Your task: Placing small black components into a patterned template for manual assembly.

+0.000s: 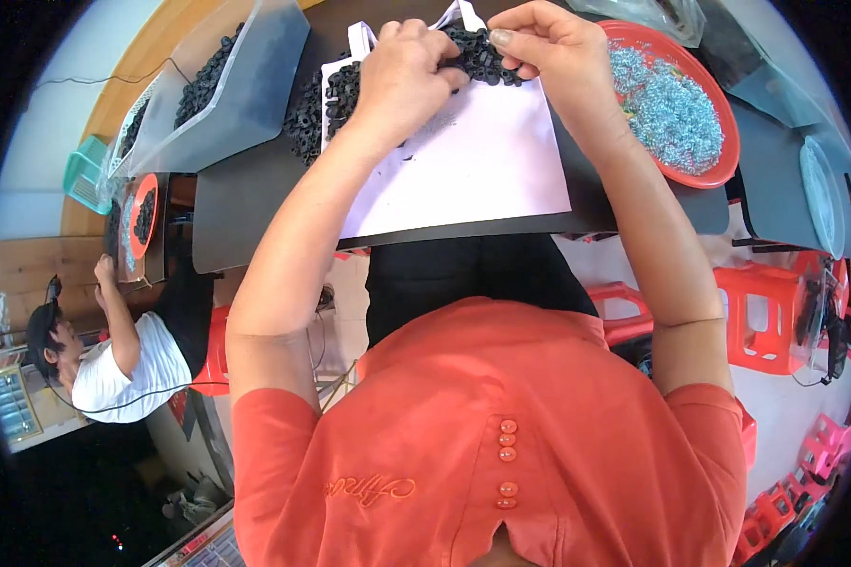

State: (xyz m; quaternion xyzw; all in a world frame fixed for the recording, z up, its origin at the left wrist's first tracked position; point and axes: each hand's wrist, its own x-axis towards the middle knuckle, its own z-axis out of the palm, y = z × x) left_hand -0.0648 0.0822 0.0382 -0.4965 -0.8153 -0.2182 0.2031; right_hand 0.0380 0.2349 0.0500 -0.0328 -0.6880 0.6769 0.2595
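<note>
A heap of small black rings (335,94) lies at the far edge of a white sheet (472,170) on a dark table (246,203). My left hand (406,76) rests on the heap with its fingers curled into the rings. My right hand (548,47) is beside it, fingertips pinched over the rings at the sheet's far edge. Whether either hand holds a single ring is hidden by the fingers. My orange shirt (501,425) fills the lower picture.
A red round tray (718,175) of small silver metal parts sits to the right. A clear plastic bag of black rings (222,80) lies at the left, beside a green basket (85,175). Another person (123,359) in white works at the left. Red stools (765,312) stand below right.
</note>
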